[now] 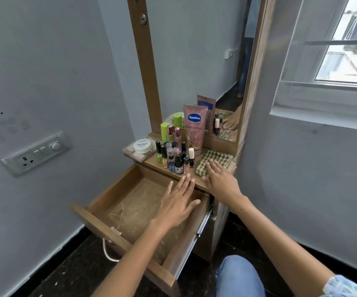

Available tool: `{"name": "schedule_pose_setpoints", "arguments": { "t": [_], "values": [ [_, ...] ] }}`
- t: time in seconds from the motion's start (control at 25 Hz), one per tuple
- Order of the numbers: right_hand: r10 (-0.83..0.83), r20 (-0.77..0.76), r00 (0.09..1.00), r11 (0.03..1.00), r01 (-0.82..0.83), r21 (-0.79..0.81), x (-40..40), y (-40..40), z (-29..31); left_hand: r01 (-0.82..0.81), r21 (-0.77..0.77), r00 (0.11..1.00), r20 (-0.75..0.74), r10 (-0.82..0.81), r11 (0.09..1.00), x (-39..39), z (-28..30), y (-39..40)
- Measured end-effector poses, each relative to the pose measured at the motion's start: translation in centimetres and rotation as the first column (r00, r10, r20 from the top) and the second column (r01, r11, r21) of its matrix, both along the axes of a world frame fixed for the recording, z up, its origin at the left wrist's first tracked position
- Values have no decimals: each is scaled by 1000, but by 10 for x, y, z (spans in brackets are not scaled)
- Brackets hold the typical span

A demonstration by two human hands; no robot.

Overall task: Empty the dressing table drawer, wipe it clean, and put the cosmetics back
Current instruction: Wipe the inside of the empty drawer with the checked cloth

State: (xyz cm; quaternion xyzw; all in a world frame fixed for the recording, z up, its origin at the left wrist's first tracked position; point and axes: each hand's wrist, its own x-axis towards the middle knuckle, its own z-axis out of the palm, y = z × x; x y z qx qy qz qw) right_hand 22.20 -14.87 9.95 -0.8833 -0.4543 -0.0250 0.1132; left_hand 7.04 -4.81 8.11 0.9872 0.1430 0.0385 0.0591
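At frame centre the left hand (178, 200) hovers flat over the open drawer (130, 209), while the right hand (221, 179) touches the checked cloth (215, 161) beside the cosmetics (173, 155)

A switch panel (35, 153) sits on the grey wall (left side), a window (344, 46) at right.

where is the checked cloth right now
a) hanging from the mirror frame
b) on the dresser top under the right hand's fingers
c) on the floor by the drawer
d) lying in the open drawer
b: the checked cloth lies folded on the dresser top, with the right hand reaching onto its near edge, while the open drawer holds nothing.
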Motion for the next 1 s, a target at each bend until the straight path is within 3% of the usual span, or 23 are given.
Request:
{"name": "schedule_pose_setpoints", "arguments": {
  "t": [0.48, 0.64, 0.8, 1.0],
  "values": [
    [2, 9, 1000, 990, -3, 140, -31, -40, 13, -8, 17, 998, -62, 9, 1000, -5, 6, 2],
    [129, -72, 989, 945, -100, 312, -46, -46, 19, -45, -16, 995, -87, 43, 999, -45, 12, 23],
    [352, -136, 926, 842, -250, 478, -85, -22, 22, -185, 13, 964, -190, 184, 983, -108, 20, 54],
    [424, -326, 845, 818, -203, 539, -102, 35, 8, -431, 18, 859, -299, 416, 902, -176, 21, 96]
  ]
}}
